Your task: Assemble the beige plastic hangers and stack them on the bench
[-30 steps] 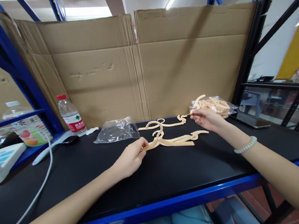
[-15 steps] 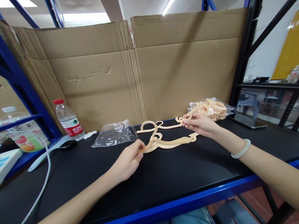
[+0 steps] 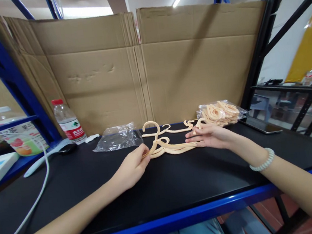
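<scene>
A small stack of cream plastic hangers [image 3: 173,148] lies on the black tabletop [image 3: 163,183], hooks pointing up. My left hand [image 3: 133,165] pinches the left end of the stack. My right hand [image 3: 209,135] holds its right end, fingers stretched along the hanger arms. One more cream hanger [image 3: 171,129] lies flat just behind them. A clear bag filled with more hangers [image 3: 221,112] sits behind my right hand.
An empty clear plastic bag [image 3: 118,138] lies at centre left. A water bottle [image 3: 66,122], a white brush [image 3: 44,158] and a white cable [image 3: 33,206] are to the left. Cardboard sheets [image 3: 139,66] wall the back. A tablet [image 3: 258,125] lies at the right.
My right hand came left and down from the hanger bag and laid another hanger on the stack. My left hand kept its pinch on the left end.
</scene>
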### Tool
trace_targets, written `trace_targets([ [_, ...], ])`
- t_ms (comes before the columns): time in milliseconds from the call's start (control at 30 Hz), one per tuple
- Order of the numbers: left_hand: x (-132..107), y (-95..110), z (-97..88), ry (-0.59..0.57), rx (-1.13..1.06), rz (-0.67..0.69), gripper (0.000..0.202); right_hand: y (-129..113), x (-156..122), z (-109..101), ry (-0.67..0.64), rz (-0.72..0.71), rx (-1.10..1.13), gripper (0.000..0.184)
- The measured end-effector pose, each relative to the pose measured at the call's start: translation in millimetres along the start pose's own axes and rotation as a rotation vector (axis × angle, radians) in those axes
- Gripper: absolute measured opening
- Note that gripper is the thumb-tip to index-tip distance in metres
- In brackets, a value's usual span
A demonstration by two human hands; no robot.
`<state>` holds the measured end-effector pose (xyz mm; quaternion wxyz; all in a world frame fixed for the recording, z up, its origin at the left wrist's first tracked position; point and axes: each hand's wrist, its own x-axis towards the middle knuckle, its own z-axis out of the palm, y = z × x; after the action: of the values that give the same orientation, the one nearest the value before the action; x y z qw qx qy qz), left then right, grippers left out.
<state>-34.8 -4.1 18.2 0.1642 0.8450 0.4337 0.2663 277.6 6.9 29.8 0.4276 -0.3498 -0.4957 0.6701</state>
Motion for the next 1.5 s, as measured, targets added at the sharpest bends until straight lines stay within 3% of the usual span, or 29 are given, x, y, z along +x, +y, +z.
trace_targets([
  [300, -0.5, -0.5, 2.4, 0.011, 0.033, 0.025, 0.011, 1.1, -7.9, 0.5, -0.076, 0.137, -0.026, 0.016],
  [700, -0.8, 4.6, 0.5, 0.042, 0.078, 0.044, 0.012, 7.4, -4.3, 0.7, -0.073, 0.107, -0.059, 0.018],
  [1100, -3.4, 3.8, 7.1, 0.096, 0.12, 0.034, 0.007, 11.7, -2.9, 4.9, 0.011, 0.092, -0.112, 0.018],
  [1500, -6.5, 2.0, 10.9, 0.162, 0.216, 0.12, 0.019, 19.1, 0.0, -1.0, -0.021, 0.057, -0.12, 0.021],
])
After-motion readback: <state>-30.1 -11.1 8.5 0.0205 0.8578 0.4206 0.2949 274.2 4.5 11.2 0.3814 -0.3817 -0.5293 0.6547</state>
